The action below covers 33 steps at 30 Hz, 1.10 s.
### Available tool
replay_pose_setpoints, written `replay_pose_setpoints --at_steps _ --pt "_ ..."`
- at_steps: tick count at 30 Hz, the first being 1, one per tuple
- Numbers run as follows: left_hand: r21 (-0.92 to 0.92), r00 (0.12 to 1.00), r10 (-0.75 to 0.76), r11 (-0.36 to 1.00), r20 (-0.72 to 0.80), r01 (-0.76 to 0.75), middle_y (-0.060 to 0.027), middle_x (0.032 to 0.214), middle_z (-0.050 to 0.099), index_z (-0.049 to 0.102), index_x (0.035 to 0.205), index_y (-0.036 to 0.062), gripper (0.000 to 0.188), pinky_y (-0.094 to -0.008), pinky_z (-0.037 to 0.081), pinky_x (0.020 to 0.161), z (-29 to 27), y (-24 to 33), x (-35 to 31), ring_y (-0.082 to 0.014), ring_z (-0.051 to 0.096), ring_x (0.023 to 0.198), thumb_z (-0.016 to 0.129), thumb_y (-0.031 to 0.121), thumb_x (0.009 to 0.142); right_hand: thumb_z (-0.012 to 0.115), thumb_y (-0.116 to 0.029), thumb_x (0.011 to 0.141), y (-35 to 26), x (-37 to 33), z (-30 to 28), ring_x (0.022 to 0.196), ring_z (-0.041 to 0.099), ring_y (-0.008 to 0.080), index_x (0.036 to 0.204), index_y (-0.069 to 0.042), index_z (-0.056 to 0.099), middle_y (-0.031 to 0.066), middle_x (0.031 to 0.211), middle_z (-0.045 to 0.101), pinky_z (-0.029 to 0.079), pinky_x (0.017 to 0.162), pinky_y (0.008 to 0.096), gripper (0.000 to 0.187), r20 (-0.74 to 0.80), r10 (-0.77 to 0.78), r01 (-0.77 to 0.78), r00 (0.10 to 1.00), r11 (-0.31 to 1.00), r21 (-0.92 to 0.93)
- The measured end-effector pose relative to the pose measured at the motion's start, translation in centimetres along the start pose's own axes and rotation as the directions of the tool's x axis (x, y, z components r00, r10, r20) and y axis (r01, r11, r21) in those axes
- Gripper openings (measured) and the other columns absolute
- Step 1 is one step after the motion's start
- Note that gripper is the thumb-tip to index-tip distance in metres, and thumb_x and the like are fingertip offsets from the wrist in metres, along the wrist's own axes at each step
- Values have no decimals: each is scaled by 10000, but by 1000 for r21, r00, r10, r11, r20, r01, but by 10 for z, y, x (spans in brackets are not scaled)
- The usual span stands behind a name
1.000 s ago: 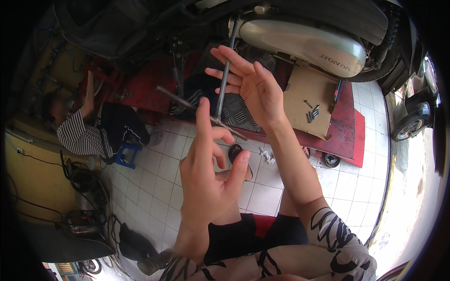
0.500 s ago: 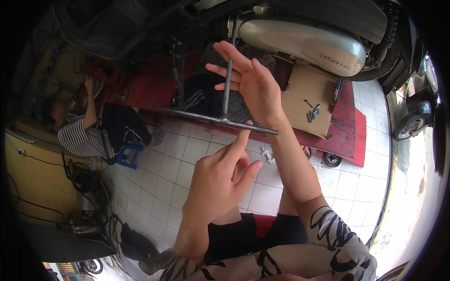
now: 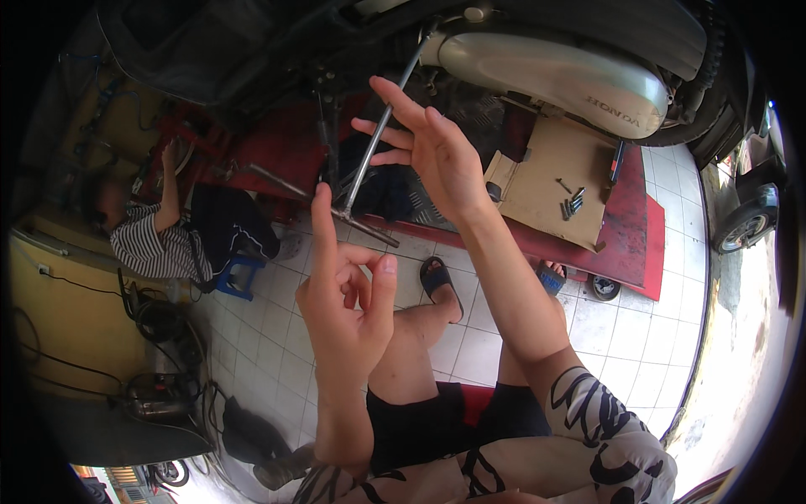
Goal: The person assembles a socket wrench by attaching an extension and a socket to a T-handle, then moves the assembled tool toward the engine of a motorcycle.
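Note:
A metal T-handle wrench [image 3: 366, 168] slants from the silver engine cover [image 3: 537, 84] of a motorbike down to its crossbar [image 3: 374, 230]. My left hand [image 3: 340, 307] is at the near side of the crossbar, index finger stretched up against or just in front of it, the other fingers loosely curled and the thumb apart. It holds nothing. My right hand [image 3: 441, 155] is open beside the shaft, fingers spread and crossing it, loosely around it without closing. Where the wrench's far end meets the motorbike is dark and hard to make out.
Several bolts [image 3: 573, 204] lie on a flattened cardboard piece [image 3: 579, 160] on the red lift platform [image 3: 630, 239]. At the left, another person in a striped top [image 3: 159, 244] sits on a blue stool [image 3: 241, 277]. A wheel [image 3: 747, 223] stands far right; cables and black equipment [image 3: 159, 395] occupy the lower left.
The T-handle wrench has turned, its crossbar now further left and at a steeper slant. Both hands have shifted left, and the left index finger points more upright. My sandalled feet have come into view.

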<state>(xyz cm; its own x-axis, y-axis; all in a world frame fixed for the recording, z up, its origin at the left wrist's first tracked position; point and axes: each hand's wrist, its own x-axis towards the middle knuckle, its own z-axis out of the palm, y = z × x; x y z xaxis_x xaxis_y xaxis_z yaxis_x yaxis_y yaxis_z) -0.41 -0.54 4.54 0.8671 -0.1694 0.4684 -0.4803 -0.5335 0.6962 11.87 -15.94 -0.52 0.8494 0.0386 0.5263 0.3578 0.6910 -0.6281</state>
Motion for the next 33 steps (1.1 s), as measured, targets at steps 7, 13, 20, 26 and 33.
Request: replay_pose_setpoints --at_steps 7,13,20,26,33 --pt "18 995 -86 996 -46 87 -39 756 649 358 1498 -47 663 -210 344 463 5 -23 0 -65 543 526 646 52 910 369 -440 1021 2 2 0 1319 536 360 1517 6 373 126 1617 318 516 924 384 667 -15 5 -5 1000 1000 -19" --pt "-247 981 -192 951 -5 184 -122 1059 666 424 1472 -26 524 -179 439 570 11 -25 5 -85 611 705 577 101 986 379 -420 1025 1 2 -3 1309 545 365 1521 15 357 129 1618 313 529 911 386 660 -28 -8 7 1000 1000 -14" --pt "-275 957 -103 961 -272 25 -197 1271 619 254 1545 -4 647 -205 480 601 14 -15 10 -126 646 756 572 114 994 353 -502 1005 0 2 -5 1337 522 325 1567 -61 303 113 1631 293 468 971 368 717 -15 46 -47 999 997 -67" --pt "-272 926 -128 962 -354 29 -180 1138 662 155 1557 -24 731 -209 507 655 16 -1 24 -117 631 713 595 39 976 351 -515 1005 -6 2 -2 1340 519 320 1573 -68 290 99 1640 278 464 962 366 725 -25 42 -43 999 997 -63" --pt "-56 892 53 995 -448 -88 -129 948 724 420 1437 -72 520 -213 507 640 14 -1 39 -116 669 775 622 50 974 394 -565 980 -17 2 -6 1289 565 327 1534 -35 370 197 1529 441 495 971 377 767 136 77 -60 988 990 -127"
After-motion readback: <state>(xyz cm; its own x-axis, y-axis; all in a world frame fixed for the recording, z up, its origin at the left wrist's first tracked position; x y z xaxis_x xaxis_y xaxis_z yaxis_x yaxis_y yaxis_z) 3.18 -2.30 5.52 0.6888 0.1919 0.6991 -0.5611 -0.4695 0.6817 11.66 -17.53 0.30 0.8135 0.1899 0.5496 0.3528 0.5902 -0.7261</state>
